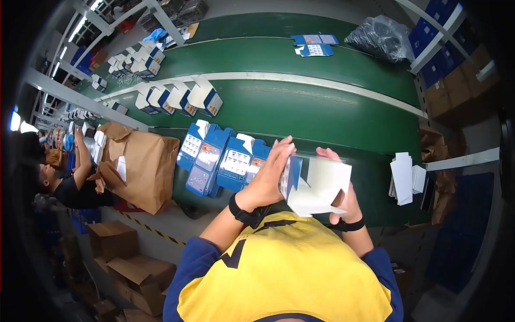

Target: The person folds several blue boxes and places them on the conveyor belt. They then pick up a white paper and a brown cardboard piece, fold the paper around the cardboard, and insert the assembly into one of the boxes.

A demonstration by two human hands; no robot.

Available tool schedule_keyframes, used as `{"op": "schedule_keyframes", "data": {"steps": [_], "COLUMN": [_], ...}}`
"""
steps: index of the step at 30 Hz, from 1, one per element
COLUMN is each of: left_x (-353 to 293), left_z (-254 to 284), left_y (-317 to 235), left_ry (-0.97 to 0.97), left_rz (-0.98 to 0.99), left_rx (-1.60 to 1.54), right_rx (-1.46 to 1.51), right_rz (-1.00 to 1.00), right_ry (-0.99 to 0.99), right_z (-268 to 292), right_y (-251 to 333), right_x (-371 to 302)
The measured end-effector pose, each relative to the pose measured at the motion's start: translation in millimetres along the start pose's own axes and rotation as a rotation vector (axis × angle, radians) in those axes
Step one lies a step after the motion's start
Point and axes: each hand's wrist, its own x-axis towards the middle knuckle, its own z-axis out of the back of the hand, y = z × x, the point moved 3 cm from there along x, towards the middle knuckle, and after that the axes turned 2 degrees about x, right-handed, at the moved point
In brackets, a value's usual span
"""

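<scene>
While looking down across a green desk (300, 102) spanning mid-frame, noting a brown paper bag (153, 166) at frame left, flattened blue cartons (208, 156) left of centre. Gripping an open white-lined box (322, 190) right of centre between both hands: left hand (264, 183) along its left side, right hand (350, 205) around its right.

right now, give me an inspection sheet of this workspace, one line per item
Surface: green work surface, in front of the person.
Job's things: open box, white inside, held; flat blue cartons lie to its left.
Clutter: white flat pieces at right; clear plastic bag at far right.
Hands: left hand against the box's left side; right hand around its right side.
Cables: nothing seen.
Surroundings: co-worker at left, near brown paper bag; cardboard boxes lower left.
</scene>
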Motion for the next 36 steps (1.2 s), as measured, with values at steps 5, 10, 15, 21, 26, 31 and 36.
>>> {"op": "schedule_keyframes", "data": {"steps": [5,10,15,21,26,31,36], "left_x": [3.1,-3.5,-1.2,-2.7,-1.5,-2.5,-5.8], "left_z": [-4.7,-17.0,-8.8,4.9,6.5,12.5,21.7], "left_y": [-14.7,-26.0,-39.1,-47.6,-49.5,-46.7,-46.0], "left_ry": [-0.098,-0.148,-0.12,-0.013,-0.002,-0.016,0.072], "left_rz": [-0.137,-0.13,-0.327,-0.221,-0.171,-0.289,-0.277], "left_rx": [-0.001,-0.106,0.003,-0.063,-0.171,-0.186,-0.11], "right_rx": [-0.099,-0.139,0.699,-0.142,-0.166,-0.406,-0.691], "right_rz": [-0.137,-0.204,0.069,-0.084,0.161,0.112,-0.134], "right_ry": [0.023,-0.275,-0.246,-0.23,-0.112,-0.171,-0.029], "right_z": [3.6,-16.7,-26.7,-21.5,-20.6,-36.4,-35.2], "right_y": [30.9,37.7,40.0,25.5,28.0,44.7,43.3], "right_x": [15.3,19.7,13.6,-4.3,1.2,12.5,16.5]}}
